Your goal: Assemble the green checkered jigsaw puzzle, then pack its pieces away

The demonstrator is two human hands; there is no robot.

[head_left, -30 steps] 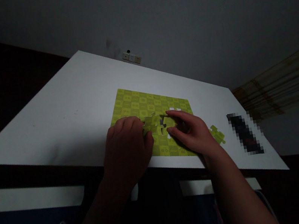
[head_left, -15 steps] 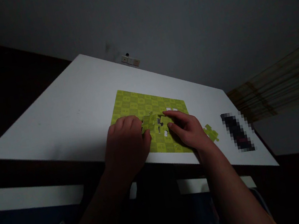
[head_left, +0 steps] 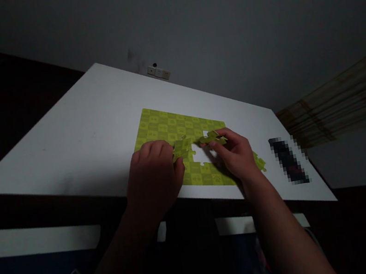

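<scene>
A yellow-green jigsaw puzzle (head_left: 166, 120) with a checkered print lies near the front edge of the white table, and bare white shows through gaps in it. My left hand (head_left: 154, 172) is closed over its left part, thumb and fingers on a puzzle piece (head_left: 180, 148) that looks slightly raised. Pinched between the thumb and fingers of my right hand (head_left: 238, 153) is another puzzle piece (head_left: 214, 137), tilted and held just above the puzzle. Below and left of that piece is a white gap. My right hand partly covers a loose puzzle piece (head_left: 260, 162) on the table.
A dark, pixelated object (head_left: 288, 161) lies on the right side of the white table (head_left: 72, 127). Behind the table is a wall with sockets (head_left: 158, 72), and a curtain (head_left: 347, 114) hangs at the right. The room is dim.
My right hand has lifted a piece out of the puzzle and tilted it, opening a larger white gap. My left hand stays nearly where it was.
</scene>
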